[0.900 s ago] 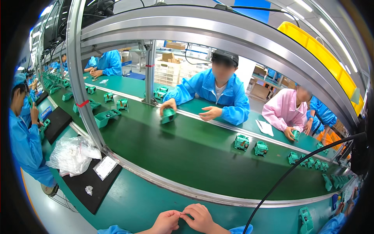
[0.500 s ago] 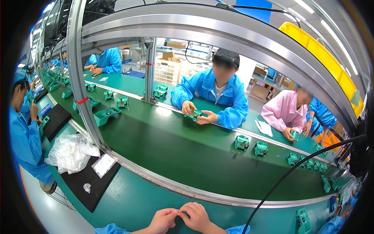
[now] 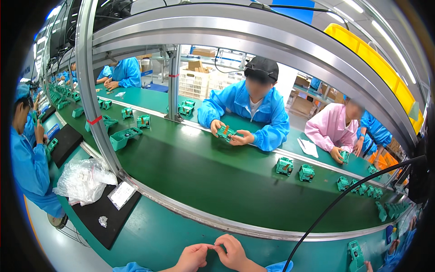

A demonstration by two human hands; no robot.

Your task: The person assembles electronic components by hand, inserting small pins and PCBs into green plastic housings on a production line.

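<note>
Low in the middle, my left hand [image 3: 192, 257] and my right hand [image 3: 232, 252] meet at the fingertips above the green bench top [image 3: 154, 231]. The fingers of both hands are curled, with thumb and forefinger pinched together. Whatever lies between the fingertips, if anything, is too small to make out. Left of them, a black mat [image 3: 93, 226] bears a crumpled clear plastic bag [image 3: 84, 181], a white labelled packet [image 3: 121, 195] and a small crumpled clear scrap [image 3: 103, 221].
Beyond a metal rail runs a green conveyor [image 3: 195, 181] with several green plastic housings [image 3: 284, 166]. A metal post [image 3: 93, 109] and a black cable [image 3: 335, 199] cross the view. Across the belt a co-worker holds a green housing [image 3: 225, 132]. Another housing [image 3: 355, 256] lies at lower right.
The housings on the belt have shifted slightly right. My hands stay together, a little lower, with the left forefinger straighter. At lower right a co-worker's fingers have come in beside the housing.
</note>
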